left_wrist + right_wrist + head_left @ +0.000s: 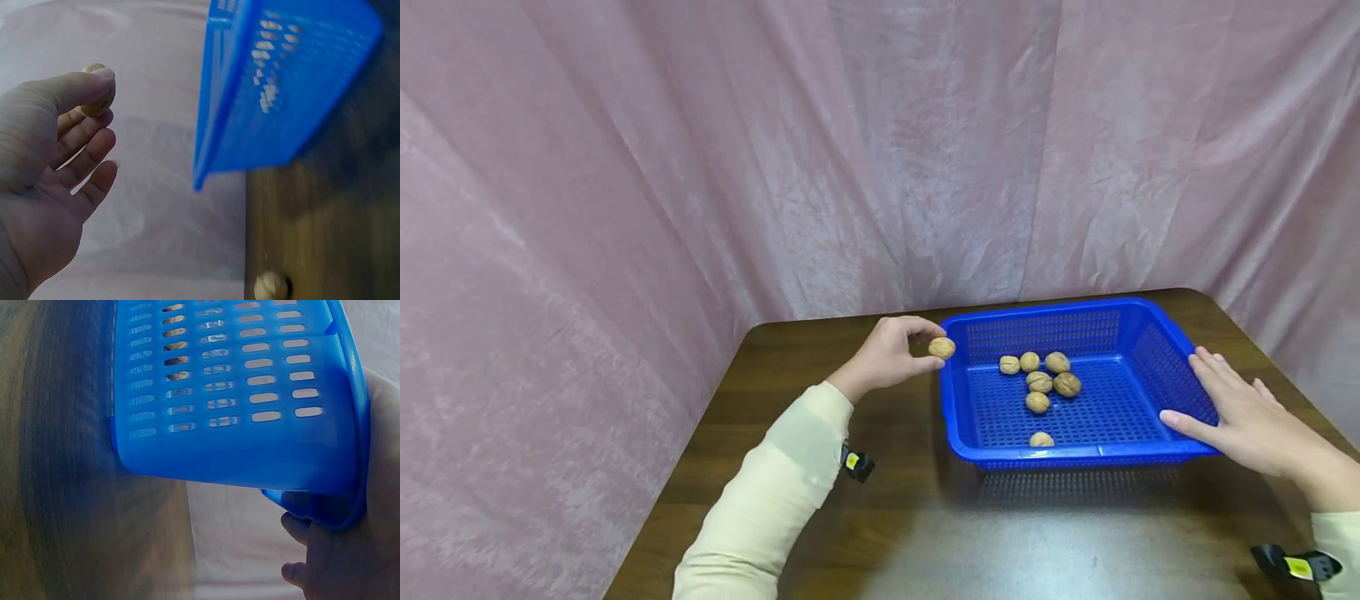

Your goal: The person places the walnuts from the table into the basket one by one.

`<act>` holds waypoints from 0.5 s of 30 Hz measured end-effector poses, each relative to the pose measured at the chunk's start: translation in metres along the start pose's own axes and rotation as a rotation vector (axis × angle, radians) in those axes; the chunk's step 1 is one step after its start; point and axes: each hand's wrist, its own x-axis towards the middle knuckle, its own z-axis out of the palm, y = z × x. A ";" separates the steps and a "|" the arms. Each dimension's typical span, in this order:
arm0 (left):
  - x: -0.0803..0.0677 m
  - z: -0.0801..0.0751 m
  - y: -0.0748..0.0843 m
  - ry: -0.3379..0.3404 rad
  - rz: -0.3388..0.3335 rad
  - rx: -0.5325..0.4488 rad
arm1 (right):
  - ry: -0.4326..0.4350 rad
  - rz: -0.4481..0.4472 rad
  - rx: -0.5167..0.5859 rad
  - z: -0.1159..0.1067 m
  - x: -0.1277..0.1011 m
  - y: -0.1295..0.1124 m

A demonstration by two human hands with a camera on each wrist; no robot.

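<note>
left hand (886,357) pinches a walnut (942,347) just by the left rim of the blue basket (1142,329) | right hand (1240,412) flat, fingers spread, on the basket's right side | seven nuts (1039,382) inside | basket on the tabletop (910,517)

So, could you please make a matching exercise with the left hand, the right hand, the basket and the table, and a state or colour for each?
Things:
1. left hand
2. right hand
3. basket
4. table

Descriptions:
A. dark brown wood
B. rests flat against the basket's side
C. pinches a walnut
D. blue, holds seven walnuts

Pairs: 1-C, 2-B, 3-D, 4-A
</note>
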 end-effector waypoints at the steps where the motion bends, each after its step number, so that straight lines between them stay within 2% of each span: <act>1: 0.007 0.003 0.003 -0.008 -0.004 0.000 | 0.000 0.000 -0.001 0.001 0.000 0.000; 8: 0.057 0.025 0.018 -0.020 -0.051 -0.006 | 0.014 -0.008 -0.016 0.001 -0.001 0.001; 15: 0.099 0.053 0.020 0.013 -0.104 -0.046 | 0.009 -0.015 -0.009 0.002 -0.001 0.001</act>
